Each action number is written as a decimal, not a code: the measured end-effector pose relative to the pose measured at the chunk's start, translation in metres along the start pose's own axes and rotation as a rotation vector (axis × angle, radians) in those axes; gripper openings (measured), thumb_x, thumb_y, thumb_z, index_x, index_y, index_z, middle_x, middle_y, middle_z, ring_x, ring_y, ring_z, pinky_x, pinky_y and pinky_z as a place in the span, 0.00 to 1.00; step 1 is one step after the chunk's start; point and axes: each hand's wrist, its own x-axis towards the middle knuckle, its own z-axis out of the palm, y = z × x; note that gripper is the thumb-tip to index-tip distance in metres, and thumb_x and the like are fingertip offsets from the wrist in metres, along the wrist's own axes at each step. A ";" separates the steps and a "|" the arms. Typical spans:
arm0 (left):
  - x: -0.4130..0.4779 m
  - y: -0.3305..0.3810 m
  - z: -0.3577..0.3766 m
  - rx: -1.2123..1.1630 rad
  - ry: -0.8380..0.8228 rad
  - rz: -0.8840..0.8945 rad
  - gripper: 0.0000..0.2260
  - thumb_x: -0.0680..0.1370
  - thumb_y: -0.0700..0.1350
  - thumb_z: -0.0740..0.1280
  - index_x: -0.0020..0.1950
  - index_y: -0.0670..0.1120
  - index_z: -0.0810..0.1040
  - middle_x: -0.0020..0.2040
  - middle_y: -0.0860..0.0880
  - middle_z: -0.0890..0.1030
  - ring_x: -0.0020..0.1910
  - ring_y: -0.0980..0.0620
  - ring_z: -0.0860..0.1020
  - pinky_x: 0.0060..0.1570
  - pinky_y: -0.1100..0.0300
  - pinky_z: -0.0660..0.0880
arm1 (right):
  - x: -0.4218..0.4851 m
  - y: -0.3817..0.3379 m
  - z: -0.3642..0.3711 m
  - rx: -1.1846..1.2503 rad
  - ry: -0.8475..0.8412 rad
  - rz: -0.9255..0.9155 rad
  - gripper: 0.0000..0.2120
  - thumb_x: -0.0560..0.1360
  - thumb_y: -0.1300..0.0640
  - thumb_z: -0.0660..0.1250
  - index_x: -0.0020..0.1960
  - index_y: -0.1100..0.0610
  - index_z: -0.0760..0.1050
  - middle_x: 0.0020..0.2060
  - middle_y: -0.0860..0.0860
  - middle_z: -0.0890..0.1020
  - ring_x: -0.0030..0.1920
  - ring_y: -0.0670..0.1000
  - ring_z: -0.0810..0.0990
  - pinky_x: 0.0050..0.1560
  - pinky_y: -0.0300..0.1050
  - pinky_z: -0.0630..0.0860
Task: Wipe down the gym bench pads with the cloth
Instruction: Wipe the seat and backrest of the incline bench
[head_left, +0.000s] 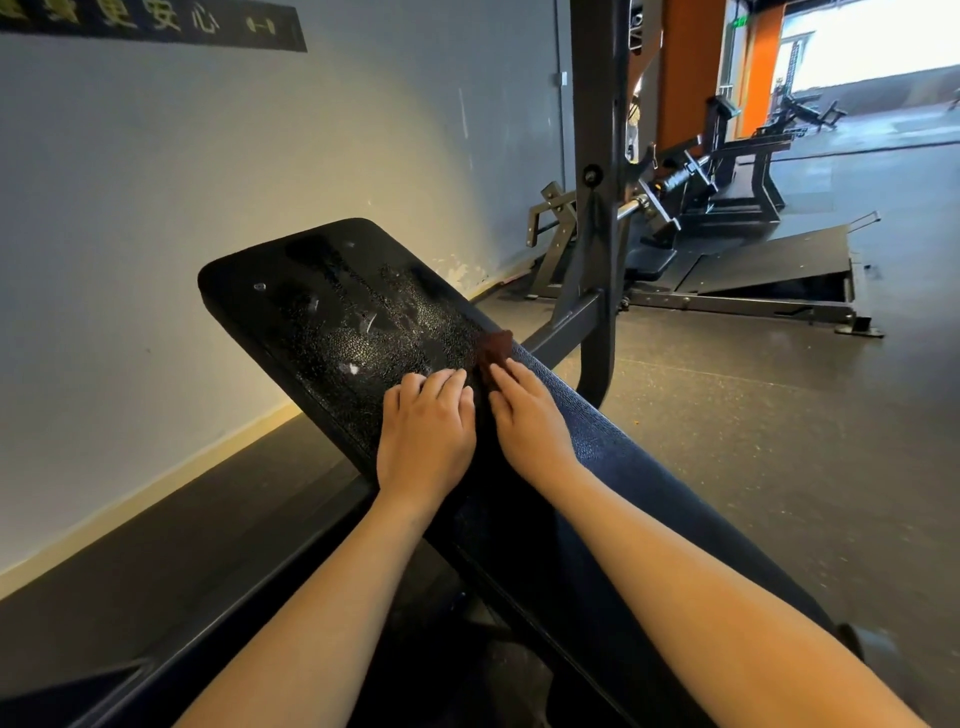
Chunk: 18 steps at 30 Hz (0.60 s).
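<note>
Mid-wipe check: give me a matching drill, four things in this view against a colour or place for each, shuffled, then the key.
Things:
1. cloth
2. left hand
3. upright post
4. pillar

Descriptions:
A. orange, far back
B. rests on the black bench pad, left of the cloth
C. reddish-brown, under the fingertips of the right hand
D. grey steel, beyond the pad's right edge

Pairs: 1-C, 2-B, 3-D, 4-A
</note>
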 end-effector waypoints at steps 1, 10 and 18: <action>-0.002 -0.001 -0.001 -0.010 0.005 0.001 0.19 0.84 0.52 0.54 0.68 0.48 0.78 0.65 0.53 0.80 0.59 0.49 0.73 0.60 0.51 0.68 | -0.003 -0.001 -0.001 0.007 0.020 0.054 0.21 0.84 0.54 0.58 0.76 0.56 0.68 0.77 0.53 0.65 0.77 0.52 0.60 0.77 0.47 0.56; -0.045 -0.029 -0.009 -0.192 0.080 0.069 0.20 0.84 0.49 0.54 0.67 0.41 0.78 0.65 0.46 0.80 0.60 0.45 0.73 0.66 0.50 0.68 | -0.038 -0.032 0.007 0.028 -0.042 -0.079 0.20 0.83 0.58 0.59 0.74 0.57 0.70 0.76 0.54 0.66 0.78 0.54 0.59 0.78 0.50 0.56; -0.059 -0.065 -0.025 -0.144 0.065 -0.062 0.21 0.84 0.50 0.52 0.72 0.43 0.74 0.72 0.45 0.73 0.68 0.45 0.68 0.69 0.47 0.68 | -0.043 -0.082 0.031 0.015 -0.050 -0.207 0.18 0.82 0.61 0.60 0.72 0.60 0.73 0.73 0.55 0.70 0.76 0.53 0.64 0.77 0.46 0.57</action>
